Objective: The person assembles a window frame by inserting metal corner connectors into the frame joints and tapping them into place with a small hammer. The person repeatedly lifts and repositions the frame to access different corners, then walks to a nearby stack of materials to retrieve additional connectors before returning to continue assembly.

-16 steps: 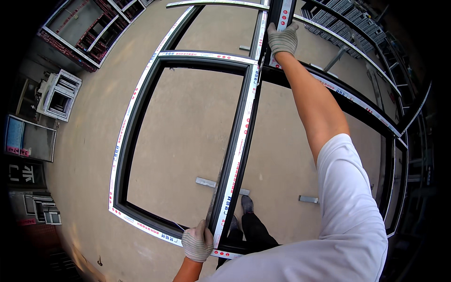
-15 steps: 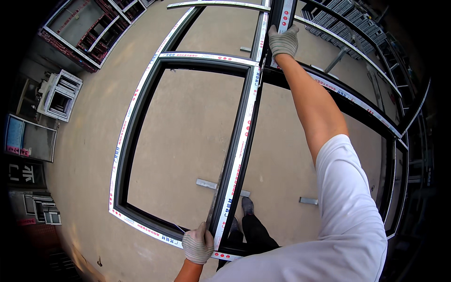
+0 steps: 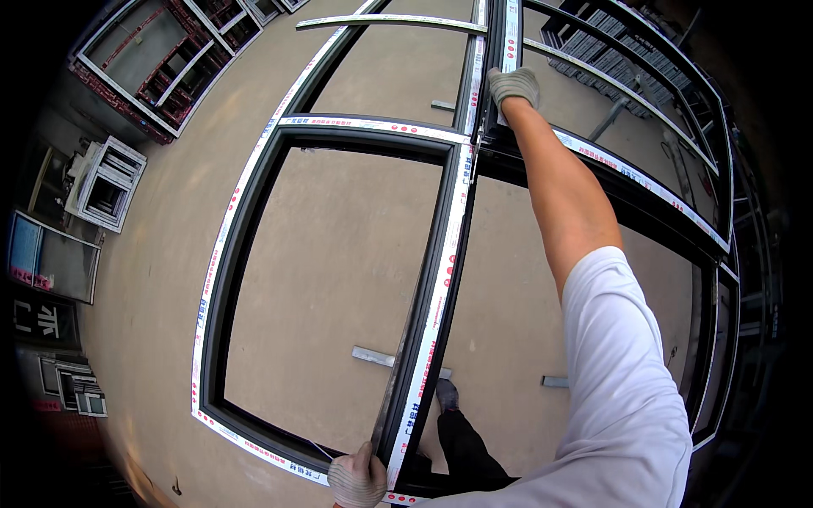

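Observation:
A large black window frame (image 3: 419,368) with printed white protective film stretches in front of me. My left hand (image 3: 356,478), in a pale knitted glove, is closed on its near bar beside the corner where the middle upright meets it. A thin pale sliver sticks out beside that hand; I cannot make out what it is. With my right arm stretched far forward, my right hand (image 3: 514,87), gloved alike, grips the upright black profile of a framed panel (image 3: 512,38) at the far right. The fingertips of the right hand are partly hidden behind the profile.
A loose film-covered bar (image 3: 389,21) lies across the far part. Short metal pieces (image 3: 373,356) rest on the floor below the openings, near my foot (image 3: 447,395). Stacked frames (image 3: 110,182) stand at the left; a pile of metal profiles (image 3: 601,51) lies at the far right.
The window frame has shifted lower in view. The panel at the right under my right hand has tilted, and its outer side shows more fully. Both hands keep their holds.

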### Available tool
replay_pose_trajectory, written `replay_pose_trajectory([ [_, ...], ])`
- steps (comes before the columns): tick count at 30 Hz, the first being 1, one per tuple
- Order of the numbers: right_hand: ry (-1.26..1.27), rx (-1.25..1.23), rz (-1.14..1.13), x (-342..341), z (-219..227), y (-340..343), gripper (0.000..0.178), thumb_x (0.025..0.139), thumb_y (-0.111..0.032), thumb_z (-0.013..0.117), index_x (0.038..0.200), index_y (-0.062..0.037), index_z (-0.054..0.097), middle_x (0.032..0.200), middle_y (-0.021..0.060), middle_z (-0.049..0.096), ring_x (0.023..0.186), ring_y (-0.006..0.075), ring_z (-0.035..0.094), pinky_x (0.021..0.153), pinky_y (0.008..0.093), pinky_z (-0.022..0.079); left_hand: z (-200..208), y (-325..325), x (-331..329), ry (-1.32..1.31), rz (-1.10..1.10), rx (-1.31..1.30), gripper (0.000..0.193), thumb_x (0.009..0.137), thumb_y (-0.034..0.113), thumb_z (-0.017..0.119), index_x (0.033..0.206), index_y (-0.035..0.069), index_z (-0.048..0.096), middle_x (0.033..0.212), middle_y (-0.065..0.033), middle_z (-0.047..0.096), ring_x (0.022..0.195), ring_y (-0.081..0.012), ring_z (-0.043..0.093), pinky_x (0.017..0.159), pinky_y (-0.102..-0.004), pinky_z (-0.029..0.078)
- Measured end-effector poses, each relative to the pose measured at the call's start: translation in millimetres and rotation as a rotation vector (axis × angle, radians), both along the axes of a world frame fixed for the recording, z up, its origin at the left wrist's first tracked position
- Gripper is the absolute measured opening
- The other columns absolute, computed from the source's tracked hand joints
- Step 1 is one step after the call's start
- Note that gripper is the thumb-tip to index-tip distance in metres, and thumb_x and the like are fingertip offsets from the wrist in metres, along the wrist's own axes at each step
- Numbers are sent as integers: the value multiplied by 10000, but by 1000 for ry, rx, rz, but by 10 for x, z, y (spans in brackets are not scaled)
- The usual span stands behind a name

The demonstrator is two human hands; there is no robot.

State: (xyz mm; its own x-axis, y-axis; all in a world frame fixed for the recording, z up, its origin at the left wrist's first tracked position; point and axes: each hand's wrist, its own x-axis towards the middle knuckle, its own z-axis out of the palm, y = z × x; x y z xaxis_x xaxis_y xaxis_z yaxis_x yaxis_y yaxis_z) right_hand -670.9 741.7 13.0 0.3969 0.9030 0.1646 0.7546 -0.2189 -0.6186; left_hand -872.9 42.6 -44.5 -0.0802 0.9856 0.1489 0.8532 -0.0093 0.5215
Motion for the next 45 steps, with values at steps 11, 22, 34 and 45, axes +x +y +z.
replay_pose_trajectory([
  [11, -59, -81, 118, 88, -138, 265, 580, 816, -474, 754, 1171, -15, 749, 1212, 245, 722, 1158, 384, 693, 966, 453, 554, -18, 27, 2, 3, -13, 19, 651, 790, -117, 561, 1408, 23, 406, 545, -97, 463, 422, -342, 481, 426, -472, 346],
  [22, -246, -241, 287, 131, -333, 536, 579, 848, -416, 708, 1309, -66, 701, 1357, 188, 671, 1249, 348, 655, 1022, 434, 528, -36, 22, 56, 94, -4, 8, 627, 792, -122, 553, 1390, 13, 420, 578, -95, 477, 454, -331, 494, 451, -465, 369],
  [34, -379, 486, 320, 171, -459, -1263, 580, 954, -501, 604, 1306, -44, 672, 1211, 209, 697, 1143, 333, 670, 1004, 465, 521, -105, -122, -27, 28, 40, 118, 620, 857, -83, 592, 1442, 38, 426, 632, -115, 512, 536, -344, 540, 521, -478, 425],
  [45, 270, 10, 819, 296, 112, -6096, 339, 972, -268, 664, 1197, -21, 715, 1041, 151, 736, 925, 245, 694, 834, 366, 575, -99, -421, 92, -625, 221, 257, 325, 1097, 114, 496, 1397, 13, 567, 820, -6, 566, 715, -62, 490, 662, -214, 450],
])
